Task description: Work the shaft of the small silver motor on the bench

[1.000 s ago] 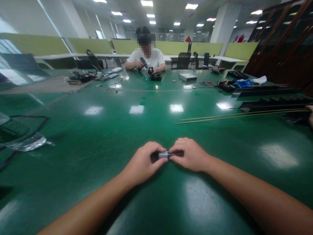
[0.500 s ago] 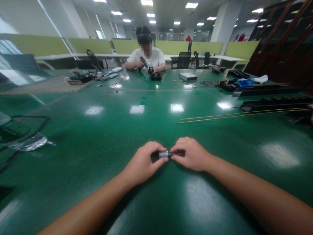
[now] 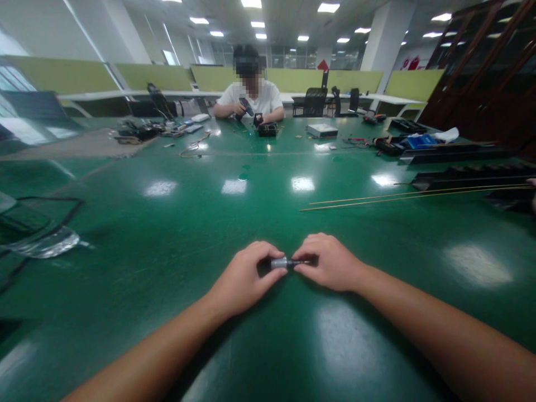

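Close above the green table (image 3: 201,223), my left hand (image 3: 247,273) grips a short silver-and-black cylinder (image 3: 278,263) between thumb and fingers; its left end lies in the shadow of the palm. From its right side a narrower black section leads to a thin dark shaft (image 3: 305,262). My right hand (image 3: 329,262) pinches around that narrow part, thumb and fingertips close together. Both hands face each other, almost meeting. What exactly the cylinder is, and whether its two parts are joined, I cannot make out.
Two long thin rods (image 3: 355,201) lie at right, near another person's hand (image 3: 533,190) at the edge. Black strips (image 3: 456,177) lie behind. Across the table a person (image 3: 251,97) holds a power drill (image 3: 246,106). A clear plastic item (image 3: 46,245) is at left.
My right hand has shifted slightly right, away from the left, showing a little more of the dark narrow part. My left hand stays in place with the cylinder.
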